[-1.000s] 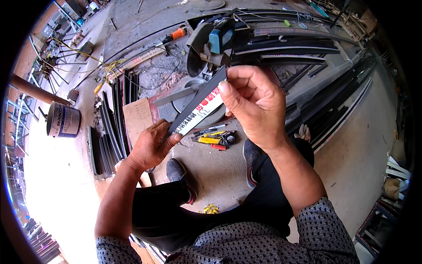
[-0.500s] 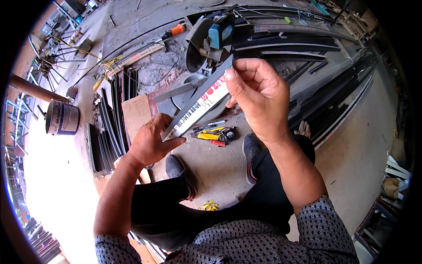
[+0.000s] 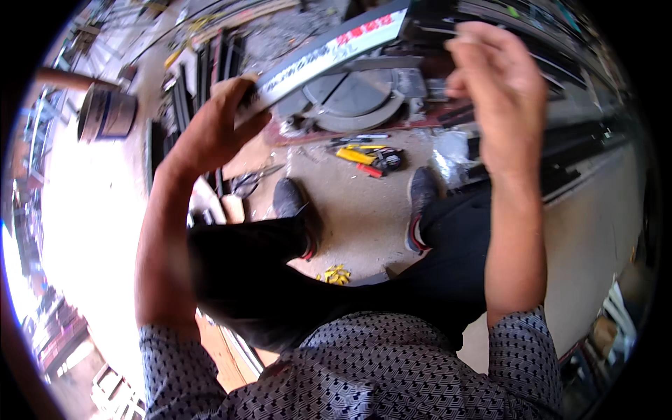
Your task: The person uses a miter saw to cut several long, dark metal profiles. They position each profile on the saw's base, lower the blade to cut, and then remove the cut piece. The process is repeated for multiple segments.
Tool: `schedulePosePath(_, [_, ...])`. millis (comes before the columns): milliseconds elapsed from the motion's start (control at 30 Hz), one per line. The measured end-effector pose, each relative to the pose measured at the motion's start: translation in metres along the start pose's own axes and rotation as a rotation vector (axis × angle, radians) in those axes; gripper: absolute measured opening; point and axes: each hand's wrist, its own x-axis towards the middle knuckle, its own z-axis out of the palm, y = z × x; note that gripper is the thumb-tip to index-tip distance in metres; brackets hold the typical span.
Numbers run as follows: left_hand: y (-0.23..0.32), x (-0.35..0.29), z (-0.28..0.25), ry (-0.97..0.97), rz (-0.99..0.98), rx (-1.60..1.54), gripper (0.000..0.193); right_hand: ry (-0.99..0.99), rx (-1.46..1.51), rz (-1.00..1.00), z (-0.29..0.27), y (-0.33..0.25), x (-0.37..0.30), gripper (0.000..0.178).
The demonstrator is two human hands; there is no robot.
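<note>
My left hand grips the lower left end of a dark metal profile strip with a white printed film on its face. The strip slants up to the right over the round base of a cut-off saw. My right hand is raised to the right, apart from the strip. Its thumb and fingertips are drawn together, slightly blurred; whatever they may pinch is too small to make out. Below the saw lie a yellow utility knife, a black tape measure and a red marker.
Scissors lie by my left shoe. A bucket stands at the left. Dark profiles lie left of the saw, with more at the right. Yellow scraps lie between my feet.
My right hand has come off the strip's upper end and moved right and up. My left hand has raised the strip, and the view has shifted, showing the saw base more fully.
</note>
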Motion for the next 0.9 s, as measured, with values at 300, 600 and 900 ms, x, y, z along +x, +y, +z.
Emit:
schedulePosePath(300, [-0.091,-0.094,-0.04,0.311,-0.401,0.065,0.034,-0.08,-0.073,-0.084,-0.003,0.007,-0.001,0.033])
schedulePosePath(600, [-0.109,-0.267,0.19,0.658,-1.098,-0.548,0.044,-0.156,-0.299,-0.061,-0.041,0.049,0.017,0.038])
schedulePosePath(900, [-0.043,-0.366,0.333,0.354,-1.513,-0.487,0.044,-0.138,-0.3,0.145,-0.026,0.067,0.023,0.038])
